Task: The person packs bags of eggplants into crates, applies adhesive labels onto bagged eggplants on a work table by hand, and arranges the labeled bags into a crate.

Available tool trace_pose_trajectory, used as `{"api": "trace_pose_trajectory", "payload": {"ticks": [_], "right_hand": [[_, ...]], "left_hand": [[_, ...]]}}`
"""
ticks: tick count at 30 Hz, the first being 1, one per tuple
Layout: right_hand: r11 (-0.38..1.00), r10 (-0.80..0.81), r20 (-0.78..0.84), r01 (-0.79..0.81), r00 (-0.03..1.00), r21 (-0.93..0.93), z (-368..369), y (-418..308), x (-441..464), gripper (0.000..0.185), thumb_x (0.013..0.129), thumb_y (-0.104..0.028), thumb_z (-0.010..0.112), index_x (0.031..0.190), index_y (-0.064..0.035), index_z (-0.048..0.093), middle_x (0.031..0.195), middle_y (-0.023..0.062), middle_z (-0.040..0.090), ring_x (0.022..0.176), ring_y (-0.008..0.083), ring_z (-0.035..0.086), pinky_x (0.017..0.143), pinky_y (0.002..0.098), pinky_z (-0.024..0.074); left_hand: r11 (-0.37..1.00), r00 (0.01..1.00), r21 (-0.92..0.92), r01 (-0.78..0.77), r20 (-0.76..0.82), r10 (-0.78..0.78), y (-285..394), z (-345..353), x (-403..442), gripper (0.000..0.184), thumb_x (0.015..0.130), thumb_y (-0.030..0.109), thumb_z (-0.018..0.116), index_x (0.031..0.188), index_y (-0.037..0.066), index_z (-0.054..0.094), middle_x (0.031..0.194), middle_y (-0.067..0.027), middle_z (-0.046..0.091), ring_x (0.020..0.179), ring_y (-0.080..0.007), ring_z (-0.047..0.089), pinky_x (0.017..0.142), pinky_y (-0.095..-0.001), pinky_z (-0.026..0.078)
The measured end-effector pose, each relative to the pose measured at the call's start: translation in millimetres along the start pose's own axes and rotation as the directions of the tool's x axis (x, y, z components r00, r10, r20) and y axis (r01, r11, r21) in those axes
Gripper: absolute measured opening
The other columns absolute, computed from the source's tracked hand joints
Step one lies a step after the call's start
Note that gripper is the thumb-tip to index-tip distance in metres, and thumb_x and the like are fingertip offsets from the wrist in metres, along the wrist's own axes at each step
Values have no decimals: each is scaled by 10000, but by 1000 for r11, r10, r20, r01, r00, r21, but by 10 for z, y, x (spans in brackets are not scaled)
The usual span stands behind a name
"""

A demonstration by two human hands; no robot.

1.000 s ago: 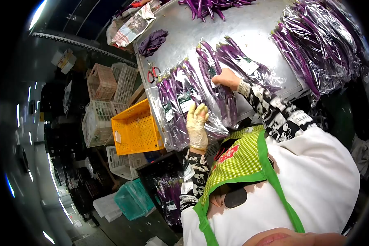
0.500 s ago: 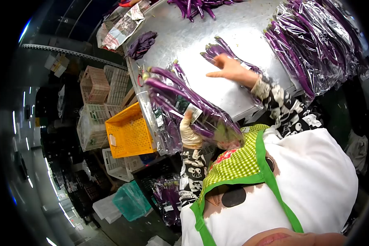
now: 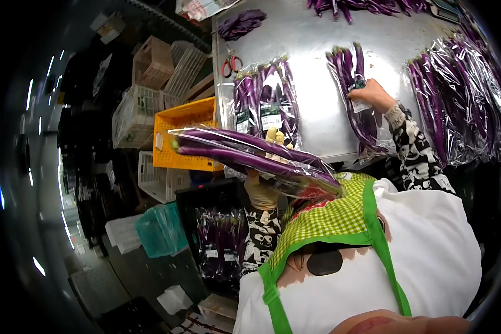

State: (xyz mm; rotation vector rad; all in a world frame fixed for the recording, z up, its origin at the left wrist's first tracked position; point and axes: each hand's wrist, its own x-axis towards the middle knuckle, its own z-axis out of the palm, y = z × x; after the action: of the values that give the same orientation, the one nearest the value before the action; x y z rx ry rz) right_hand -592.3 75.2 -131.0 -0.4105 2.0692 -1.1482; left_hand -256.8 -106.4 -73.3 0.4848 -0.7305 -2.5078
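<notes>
My left hand point(image 3: 263, 193), in a pale glove, is closed around a clear bag of long purple eggplants point(image 3: 245, 154). It holds the bag nearly level in front of the apron, over the table's near edge. My right hand point(image 3: 377, 96) is closed on the upper middle of a second bag of eggplants point(image 3: 366, 125), which lies on the metal table with its stems pointing away from me. Between the hands, more labelled eggplant bags point(image 3: 267, 92) lie side by side, partly covered by the held bag.
Bagged eggplants point(image 3: 456, 106) are heaped at the table's right. Loose eggplants point(image 3: 367, 6) lie at the far edge. Red-handled scissors point(image 3: 231, 65) and a dark purple cloth-like bundle point(image 3: 242, 24) are at the left. Beside the table are a yellow crate point(image 3: 175, 119) and a black crate point(image 3: 192, 245) with bagged eggplants.
The bag in my left hand has swung to a flatter angle and moved toward the table's left side. My right hand, open before, has closed on the other bag. The view has shifted.
</notes>
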Motion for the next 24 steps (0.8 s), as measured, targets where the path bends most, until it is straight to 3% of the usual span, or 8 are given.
{"api": "trace_pose_trajectory", "payload": {"ticks": [4,6,10,12,16,20,22,24], "right_hand": [[930,-356,150,366,922,-38,406,-770,-289,440,816,-377,727,875,56,673,732,116,671,593,157,638,544,275,538],[815,-568,234,579,789,26,849,-1194,-508,522,811,-455,731,928,50,669,738,95,660,579,153,623,518,275,518],[875,-364,577,481,731,-58,1586,-1813,-820,563,836,-519,701,899,40,669,725,108,649,550,180,598,489,350,483],[674,-652,472,739,593,3,1960,-1848,-832,585,849,-552,677,824,32,672,693,118,632,522,196,576,458,374,459],[801,-567,496,580,658,147,2344,-1735,-794,665,846,-598,658,935,61,651,768,167,644,710,234,632,572,382,503],[861,-436,64,437,898,-261,2107,-1099,-101,788,846,-598,663,1095,135,515,788,171,639,727,225,631,597,324,530],[909,-222,-131,156,966,-387,1809,-858,20,782,825,-594,690,1001,153,539,841,197,647,753,244,638,622,323,545],[984,26,37,-20,999,-177,1736,-617,177,779,808,-602,703,924,156,565,874,213,656,756,247,647,623,329,555]], "left_hand": [[739,978,642,-204,95,187,-1,-579,-3,663,864,398,701,1350,-2,492,1227,-116,597,1027,-225,620,920,-388,515],[863,987,478,-163,86,138,138,-387,-96,602,888,350,677,1334,-14,498,1230,-127,594,1076,-217,592,961,-390,484],[992,997,102,-74,-5,75,221,-760,-233,532,902,295,660,1303,-19,508,1234,-140,591,1101,-220,582,969,-397,475],[885,937,391,-254,-128,326,359,-599,-349,415,901,295,656,1188,1,601,1067,-102,650,940,-215,639,849,-363,524],[-21,384,978,-209,102,918,256,-1132,-548,291,944,274,516,981,35,679,812,-1,690,708,-117,663,626,-222,526],[564,573,687,-459,-257,779,864,-1123,-1033,386,934,311,543,1097,-15,670,899,-98,707,668,-155,669,614,-270,554],[530,560,740,-414,-252,789,1096,-1397,-1454,439,957,322,514,1161,-55,609,1011,-146,691,783,-227,687,727,-329,595],[-121,214,959,-258,178,960,1167,-2060,-1776,420,962,307,523,1155,-56,608,983,-151,692,771,-232,689,702,-317,593]]}}
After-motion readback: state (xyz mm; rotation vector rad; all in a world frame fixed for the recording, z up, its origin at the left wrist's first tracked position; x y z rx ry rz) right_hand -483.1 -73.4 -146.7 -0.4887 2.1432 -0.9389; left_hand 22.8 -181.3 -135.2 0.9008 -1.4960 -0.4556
